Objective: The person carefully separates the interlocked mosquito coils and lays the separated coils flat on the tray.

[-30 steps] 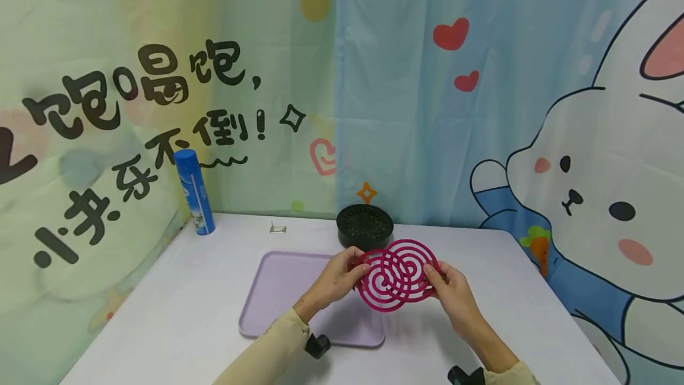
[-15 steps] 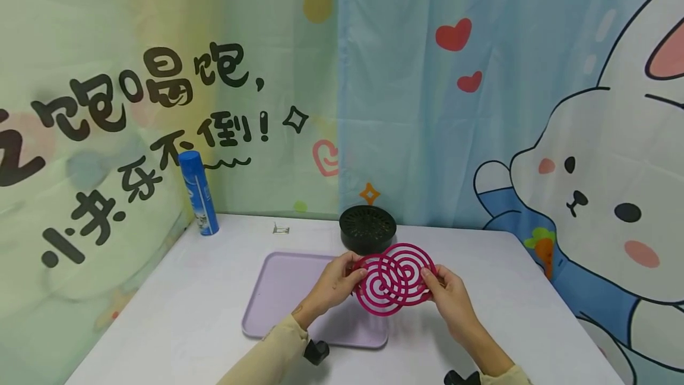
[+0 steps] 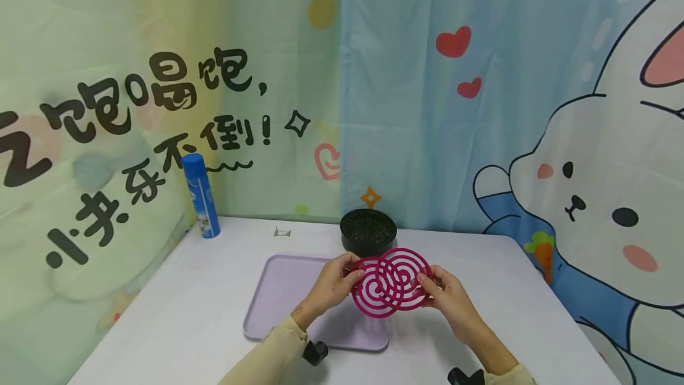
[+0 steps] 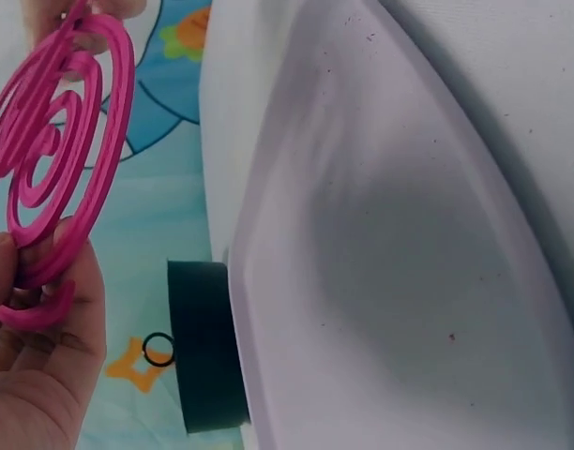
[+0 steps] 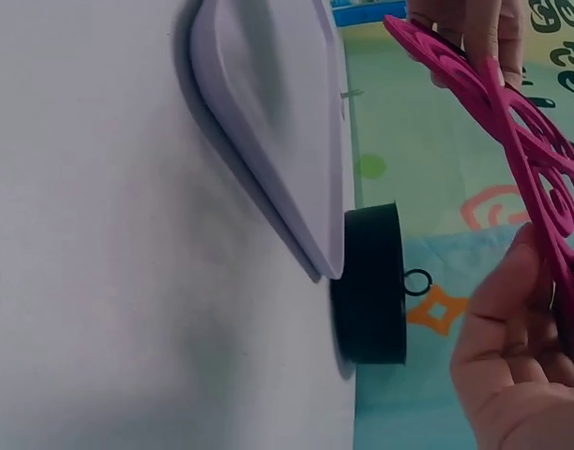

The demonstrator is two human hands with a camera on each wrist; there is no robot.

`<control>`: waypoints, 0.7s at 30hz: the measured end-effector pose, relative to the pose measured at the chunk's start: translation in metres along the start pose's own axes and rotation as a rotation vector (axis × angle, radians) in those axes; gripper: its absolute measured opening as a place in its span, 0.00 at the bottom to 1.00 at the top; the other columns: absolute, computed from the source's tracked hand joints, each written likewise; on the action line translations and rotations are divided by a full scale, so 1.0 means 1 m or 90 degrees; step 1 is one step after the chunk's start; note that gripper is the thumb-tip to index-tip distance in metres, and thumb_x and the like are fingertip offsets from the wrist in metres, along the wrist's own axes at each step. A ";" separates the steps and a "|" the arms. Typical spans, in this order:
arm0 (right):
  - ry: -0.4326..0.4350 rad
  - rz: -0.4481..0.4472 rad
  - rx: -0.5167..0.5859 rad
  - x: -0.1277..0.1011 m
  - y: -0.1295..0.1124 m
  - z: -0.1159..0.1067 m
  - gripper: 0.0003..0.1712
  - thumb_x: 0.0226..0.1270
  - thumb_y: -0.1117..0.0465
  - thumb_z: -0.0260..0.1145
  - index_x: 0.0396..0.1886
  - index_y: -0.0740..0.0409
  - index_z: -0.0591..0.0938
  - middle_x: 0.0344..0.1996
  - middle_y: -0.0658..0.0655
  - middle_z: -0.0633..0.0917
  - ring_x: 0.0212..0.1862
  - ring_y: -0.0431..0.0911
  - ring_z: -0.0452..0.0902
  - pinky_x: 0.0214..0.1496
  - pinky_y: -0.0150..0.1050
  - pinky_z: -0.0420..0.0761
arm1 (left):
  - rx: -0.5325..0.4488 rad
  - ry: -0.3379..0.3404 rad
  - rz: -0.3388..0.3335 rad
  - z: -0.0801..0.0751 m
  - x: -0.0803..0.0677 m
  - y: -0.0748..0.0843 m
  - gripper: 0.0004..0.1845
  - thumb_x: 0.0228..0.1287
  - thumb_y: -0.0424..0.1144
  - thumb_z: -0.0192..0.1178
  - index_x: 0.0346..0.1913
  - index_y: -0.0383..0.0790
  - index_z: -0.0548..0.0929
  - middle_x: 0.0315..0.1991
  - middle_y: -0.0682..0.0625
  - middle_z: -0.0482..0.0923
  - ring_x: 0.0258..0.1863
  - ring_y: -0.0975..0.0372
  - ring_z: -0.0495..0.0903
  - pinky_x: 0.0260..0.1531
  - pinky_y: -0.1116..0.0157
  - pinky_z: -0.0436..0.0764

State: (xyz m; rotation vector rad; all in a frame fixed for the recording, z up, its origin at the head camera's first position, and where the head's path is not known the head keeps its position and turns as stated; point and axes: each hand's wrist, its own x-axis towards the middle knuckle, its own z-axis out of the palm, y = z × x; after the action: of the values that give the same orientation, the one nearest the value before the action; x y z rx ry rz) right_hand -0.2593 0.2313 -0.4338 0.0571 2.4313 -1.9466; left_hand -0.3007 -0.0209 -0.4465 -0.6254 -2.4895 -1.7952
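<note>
Between my two hands, raised above the near right part of the lilac tray (image 3: pixel 278 296), I hold a pair of magenta spiral mosquito coils (image 3: pixel 392 286), interlocked so their rings overlap in the middle. My left hand (image 3: pixel 332 284) pinches the left coil's rim, thumb on top and fingers curled behind it; my right hand (image 3: pixel 446 296) pinches the right coil's edge the same way, fingers bent round it. From the left wrist view the coils (image 4: pixel 52 178) stand nearly on edge beside my thumb, clear of the tray (image 4: pixel 381 244) beneath. The tray lies flat on the white table (image 3: pixel 176 319). Just beyond the coils, past the tray's far right corner, sits a round black coil holder (image 3: pixel 369 232) with a perforated lid. Well apart, at the table's far left corner, stands a blue spray can (image 3: pixel 200 196) upright, and a small metal stand (image 3: pixel 281 232) rests between can and holder. Cartoon-printed curtains (image 3: pixel 481 106) hang behind.
</note>
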 end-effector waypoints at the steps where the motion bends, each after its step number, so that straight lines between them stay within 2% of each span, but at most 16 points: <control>1: -0.006 0.001 -0.007 0.000 -0.001 -0.001 0.23 0.80 0.54 0.57 0.61 0.66 0.71 0.49 0.63 0.83 0.45 0.48 0.82 0.48 0.40 0.87 | 0.004 -0.002 0.002 0.000 0.000 0.000 0.03 0.71 0.32 0.61 0.44 0.36 0.80 0.37 0.45 0.83 0.32 0.65 0.80 0.30 0.70 0.84; 6: 0.005 -0.005 -0.076 0.003 -0.005 -0.003 0.25 0.77 0.48 0.60 0.61 0.62 0.75 0.46 0.59 0.85 0.43 0.46 0.81 0.46 0.36 0.86 | 0.043 -0.016 0.022 0.000 0.003 0.003 0.02 0.70 0.32 0.62 0.41 0.37 0.81 0.36 0.47 0.82 0.31 0.66 0.77 0.28 0.72 0.80; 10: 0.030 -0.010 -0.126 0.005 -0.005 -0.003 0.24 0.76 0.48 0.62 0.57 0.62 0.80 0.44 0.58 0.86 0.42 0.45 0.81 0.45 0.32 0.85 | 0.066 -0.025 0.032 -0.001 0.003 0.004 0.02 0.69 0.32 0.63 0.41 0.37 0.81 0.36 0.47 0.82 0.31 0.66 0.76 0.28 0.73 0.79; 16: 0.068 -0.002 -0.132 0.004 -0.005 -0.001 0.26 0.74 0.47 0.64 0.58 0.63 0.81 0.47 0.59 0.87 0.44 0.45 0.81 0.47 0.32 0.85 | 0.066 -0.022 0.030 -0.002 0.002 0.005 0.02 0.70 0.32 0.63 0.41 0.37 0.81 0.37 0.47 0.83 0.30 0.66 0.78 0.28 0.72 0.80; 21: 0.089 -0.005 -0.115 0.004 -0.004 0.002 0.24 0.74 0.48 0.64 0.56 0.64 0.82 0.46 0.60 0.87 0.43 0.46 0.80 0.44 0.28 0.83 | 0.057 -0.012 0.020 -0.002 0.002 0.006 0.02 0.70 0.32 0.62 0.40 0.37 0.81 0.36 0.46 0.83 0.30 0.66 0.78 0.27 0.72 0.80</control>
State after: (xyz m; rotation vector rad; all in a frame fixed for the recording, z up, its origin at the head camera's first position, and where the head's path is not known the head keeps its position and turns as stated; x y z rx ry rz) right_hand -0.2636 0.2286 -0.4302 0.1856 2.6894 -1.7731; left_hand -0.3005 -0.0203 -0.4401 -0.6759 -2.5397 -1.6641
